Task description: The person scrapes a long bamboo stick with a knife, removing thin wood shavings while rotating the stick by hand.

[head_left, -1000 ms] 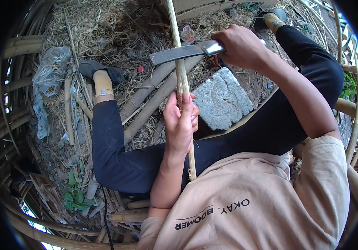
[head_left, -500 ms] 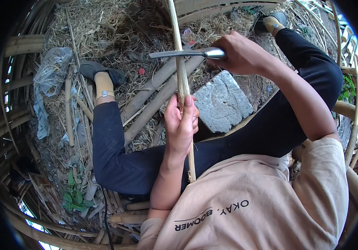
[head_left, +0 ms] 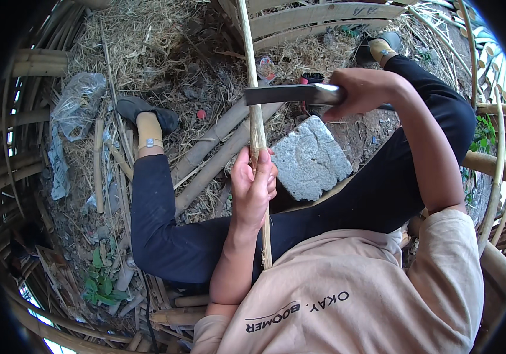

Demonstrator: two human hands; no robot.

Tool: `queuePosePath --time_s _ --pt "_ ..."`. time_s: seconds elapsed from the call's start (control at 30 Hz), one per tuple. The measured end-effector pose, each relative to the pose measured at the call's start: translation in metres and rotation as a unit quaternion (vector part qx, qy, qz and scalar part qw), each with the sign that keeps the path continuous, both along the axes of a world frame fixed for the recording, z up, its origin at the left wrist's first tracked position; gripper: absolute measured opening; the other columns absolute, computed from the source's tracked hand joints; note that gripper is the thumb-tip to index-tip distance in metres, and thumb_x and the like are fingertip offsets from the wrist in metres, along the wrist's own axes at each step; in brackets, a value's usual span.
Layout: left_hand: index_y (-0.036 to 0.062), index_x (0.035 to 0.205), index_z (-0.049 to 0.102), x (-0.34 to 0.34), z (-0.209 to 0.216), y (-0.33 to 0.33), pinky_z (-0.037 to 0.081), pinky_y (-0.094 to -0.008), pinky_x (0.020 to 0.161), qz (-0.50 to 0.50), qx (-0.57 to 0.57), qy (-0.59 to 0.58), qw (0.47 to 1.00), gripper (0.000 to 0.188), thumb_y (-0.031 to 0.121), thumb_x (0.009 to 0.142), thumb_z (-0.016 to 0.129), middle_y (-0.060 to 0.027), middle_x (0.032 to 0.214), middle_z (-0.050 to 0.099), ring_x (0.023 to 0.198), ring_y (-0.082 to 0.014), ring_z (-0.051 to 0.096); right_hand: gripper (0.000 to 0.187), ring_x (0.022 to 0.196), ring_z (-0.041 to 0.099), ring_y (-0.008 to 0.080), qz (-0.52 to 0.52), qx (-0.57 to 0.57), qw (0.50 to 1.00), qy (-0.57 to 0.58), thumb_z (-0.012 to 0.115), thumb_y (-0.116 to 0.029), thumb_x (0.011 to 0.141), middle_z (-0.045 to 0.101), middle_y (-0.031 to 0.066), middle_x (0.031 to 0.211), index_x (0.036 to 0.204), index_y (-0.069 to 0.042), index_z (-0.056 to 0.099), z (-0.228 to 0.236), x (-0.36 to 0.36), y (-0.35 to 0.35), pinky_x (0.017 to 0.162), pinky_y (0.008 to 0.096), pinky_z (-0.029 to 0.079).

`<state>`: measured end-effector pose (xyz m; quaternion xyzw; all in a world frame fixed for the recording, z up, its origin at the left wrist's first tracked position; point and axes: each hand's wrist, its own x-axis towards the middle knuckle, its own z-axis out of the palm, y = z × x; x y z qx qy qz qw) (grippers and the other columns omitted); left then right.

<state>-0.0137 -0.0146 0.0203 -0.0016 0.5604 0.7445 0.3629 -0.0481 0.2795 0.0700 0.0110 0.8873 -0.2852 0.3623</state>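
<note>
My left hand is wrapped around a long pale wooden stick, its thumb lying along the stick. The stick's lower end reaches my shirt, and its upper part runs out past the top edge. Gripped in my right hand is a machete with a broad dark blade and a metal-looking handle end. Its blade lies across the stick above my left hand, flat side showing and slightly blurred. Whether the edge touches the wood, I cannot tell.
A rough grey stone block sits between my legs. Bamboo poles lie on the straw-strewn ground, with a clear plastic bag at the left. A small dark-and-red object lies beyond the machete. Bamboo rails stand at the right.
The machete has shifted right along with my right hand, and its blade has turned from nearly edge-on to show its flat side. My left hand keeps its hold on the stick.
</note>
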Motion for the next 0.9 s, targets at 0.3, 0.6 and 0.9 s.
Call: queuePosePath --time_s 0.3,0.6,0.9 --pt "0.0079 0.110 0.051 -0.004 0.001 -0.003 0.024 -0.0154 0.041 0.018 0.003 -0.009 1.000 0.021 0.028 0.107 0.052 0.0064 0.067 0.041 0.049 0.0022 0.030 0.037 0.090 0.070 0.0323 0.002 0.374 0.919 0.123 0.085 -0.036 0.075 0.071 0.0135 0.088 0.087 -0.004 0.071 -0.008 0.021 0.031 0.080 0.0443 0.054" --pt "0.0083 0.110 0.051 -0.003 0.002 -0.001 0.024 -0.0155 0.041 0.012 -0.002 -0.004 1.000 0.018 0.026 0.106 0.054 0.0066 0.067 0.041 0.049 0.0024 0.030 0.018 0.080 0.070 0.0269 0.010 0.312 0.870 0.382 0.074 -0.023 0.087 0.068 0.0073 0.082 0.094 -0.009 0.065 0.010 0.022 0.020 0.070 0.0418 0.052" --pt "0.0079 0.112 0.052 -0.003 0.002 -0.001 0.024 -0.0153 0.041 0.006 0.002 0.000 1.000 0.019 0.025 0.105 0.055 0.0064 0.067 0.041 0.049 0.0022 0.030 0.017 0.073 0.071 0.0288 -0.094 0.213 0.909 0.346 0.073 -0.022 0.087 0.072 0.0109 0.081 0.098 -0.009 0.070 0.007 0.014 0.008 0.069 0.0420 0.056"
